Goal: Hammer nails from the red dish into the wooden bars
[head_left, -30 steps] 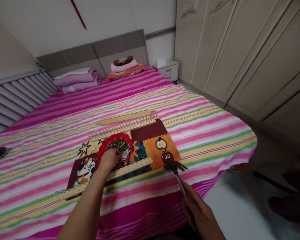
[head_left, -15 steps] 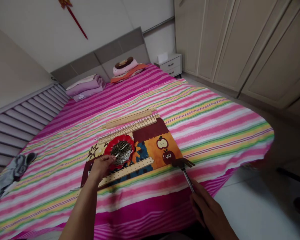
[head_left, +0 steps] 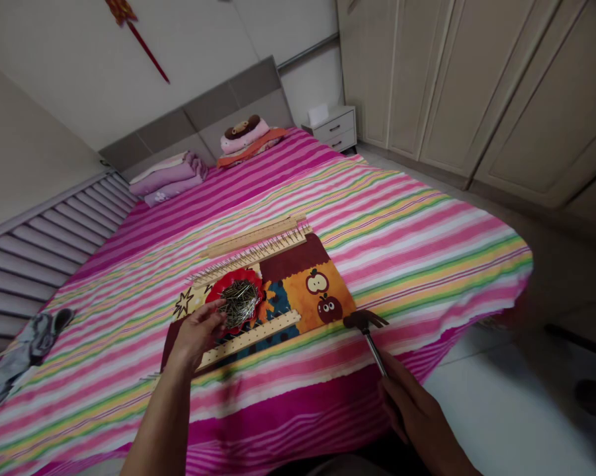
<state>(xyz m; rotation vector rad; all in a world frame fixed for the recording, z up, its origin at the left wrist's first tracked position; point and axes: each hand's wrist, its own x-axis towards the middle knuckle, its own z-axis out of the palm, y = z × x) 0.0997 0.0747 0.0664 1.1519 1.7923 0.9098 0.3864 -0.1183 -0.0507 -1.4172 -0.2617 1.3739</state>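
Note:
My left hand (head_left: 201,334) is at the near left rim of a red scalloped bowl (head_left: 218,287), its fingers apart and nothing visible between them. Loose metal nails (head_left: 242,303) fill the bowl. My right hand (head_left: 414,403) is closed around the handle of a claw hammer (head_left: 364,320), whose dark head is just off the mat's right corner. The bowl rests on a patterned mat (head_left: 322,258) with apple pictures. In front of the bowl lies a wooden strip (head_left: 258,337) with rows of small holes or nail heads. Behind it is another strip (head_left: 248,254) bristling with upright nails.
Further back lie more wooden strips (head_left: 253,237). Everything rests on a striped bedspread (head_left: 401,231). Folded bedding (head_left: 169,178) and a pillow stack (head_left: 248,139) are near the headboard. Grey clothing (head_left: 30,344) lies at the left; wardrobes (head_left: 451,86) stand at the right.
My left hand's fingers have spread and shifted slightly at the bowl's rim. The hammer stays in my right hand, nearly still. The whole view has shifted slightly.

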